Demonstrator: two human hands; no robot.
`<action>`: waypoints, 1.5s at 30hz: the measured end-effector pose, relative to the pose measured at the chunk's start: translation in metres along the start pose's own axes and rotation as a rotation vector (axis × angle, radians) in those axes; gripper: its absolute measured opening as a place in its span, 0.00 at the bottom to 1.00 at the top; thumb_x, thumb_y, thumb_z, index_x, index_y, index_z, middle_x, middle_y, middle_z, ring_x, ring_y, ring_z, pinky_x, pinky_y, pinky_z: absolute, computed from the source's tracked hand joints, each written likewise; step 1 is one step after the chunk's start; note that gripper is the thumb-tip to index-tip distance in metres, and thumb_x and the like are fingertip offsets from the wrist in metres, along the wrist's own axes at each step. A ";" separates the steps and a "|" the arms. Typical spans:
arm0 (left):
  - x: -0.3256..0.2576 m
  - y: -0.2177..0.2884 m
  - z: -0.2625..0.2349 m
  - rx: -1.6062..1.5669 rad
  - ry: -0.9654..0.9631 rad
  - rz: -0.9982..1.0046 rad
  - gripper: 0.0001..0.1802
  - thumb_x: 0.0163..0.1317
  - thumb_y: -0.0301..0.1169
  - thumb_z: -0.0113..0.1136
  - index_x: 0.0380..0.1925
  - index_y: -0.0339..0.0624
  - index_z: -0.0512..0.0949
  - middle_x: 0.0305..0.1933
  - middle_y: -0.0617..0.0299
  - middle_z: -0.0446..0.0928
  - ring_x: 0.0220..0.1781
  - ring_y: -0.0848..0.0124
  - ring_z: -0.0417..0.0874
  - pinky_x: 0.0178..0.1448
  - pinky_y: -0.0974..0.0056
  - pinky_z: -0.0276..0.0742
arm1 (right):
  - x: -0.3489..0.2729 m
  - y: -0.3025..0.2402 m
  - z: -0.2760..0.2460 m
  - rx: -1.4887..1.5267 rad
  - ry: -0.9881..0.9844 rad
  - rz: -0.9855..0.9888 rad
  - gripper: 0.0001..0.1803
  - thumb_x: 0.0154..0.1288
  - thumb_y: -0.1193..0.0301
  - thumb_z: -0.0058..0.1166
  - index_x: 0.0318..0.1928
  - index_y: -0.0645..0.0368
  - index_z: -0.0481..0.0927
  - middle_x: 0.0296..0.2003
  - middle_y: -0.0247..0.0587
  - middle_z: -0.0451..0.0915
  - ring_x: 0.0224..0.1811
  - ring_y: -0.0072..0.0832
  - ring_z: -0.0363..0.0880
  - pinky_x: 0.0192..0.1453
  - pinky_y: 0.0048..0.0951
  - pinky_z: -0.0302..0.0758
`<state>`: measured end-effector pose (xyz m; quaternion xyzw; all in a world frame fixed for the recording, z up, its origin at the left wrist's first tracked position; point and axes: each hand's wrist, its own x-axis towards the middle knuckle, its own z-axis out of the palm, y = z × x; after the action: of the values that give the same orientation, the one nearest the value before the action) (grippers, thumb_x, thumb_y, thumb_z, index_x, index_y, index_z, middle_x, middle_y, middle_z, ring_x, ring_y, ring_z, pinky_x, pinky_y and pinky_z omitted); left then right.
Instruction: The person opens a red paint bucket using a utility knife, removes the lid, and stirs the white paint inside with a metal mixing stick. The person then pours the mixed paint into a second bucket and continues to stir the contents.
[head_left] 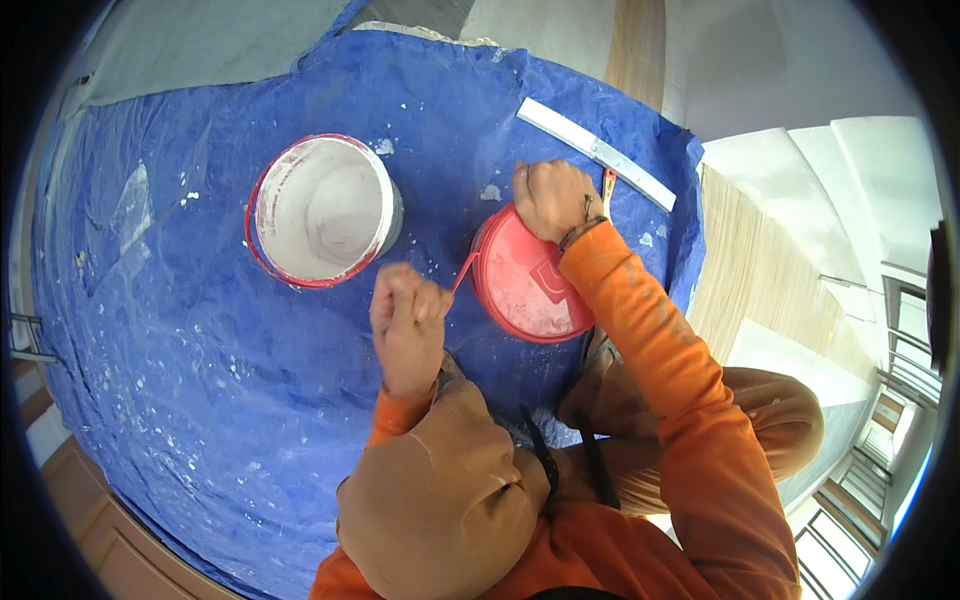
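My left hand (405, 310) is closed in a fist around the end of a thin red strip (462, 272), which runs to the rim of a round red lid (525, 290). The lid sits on a bucket on the blue tarp (200, 360). My right hand (550, 197) is clenched on the lid's far edge, a band around its wrist. To the left of the lid stands an open bucket (325, 210), white inside with a red rim. Both my sleeves are orange.
A long white flat bar (597, 152) lies on the tarp beyond my right hand, with an orange-handled tool (608, 185) beside it. White paint spots dot the tarp. My brown-trousered knees (440, 490) fill the lower middle. Pale wooden flooring and white steps lie to the right.
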<state>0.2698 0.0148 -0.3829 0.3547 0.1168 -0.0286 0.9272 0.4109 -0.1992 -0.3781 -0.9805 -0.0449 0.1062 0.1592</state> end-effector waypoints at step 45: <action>0.066 -0.066 0.054 1.512 -0.241 0.473 0.36 0.77 0.43 0.65 0.74 0.28 0.71 0.73 0.33 0.74 0.72 0.38 0.78 0.75 0.45 0.74 | -0.195 -0.051 0.059 1.014 -0.188 0.152 0.28 0.87 0.56 0.40 0.40 0.65 0.86 0.31 0.63 0.85 0.35 0.64 0.84 0.48 0.57 0.81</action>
<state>0.3356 -0.0686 -0.4028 0.8968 -0.1136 0.0593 0.4235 0.2054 -0.1570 -0.3782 -0.7668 0.0693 0.2135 0.6013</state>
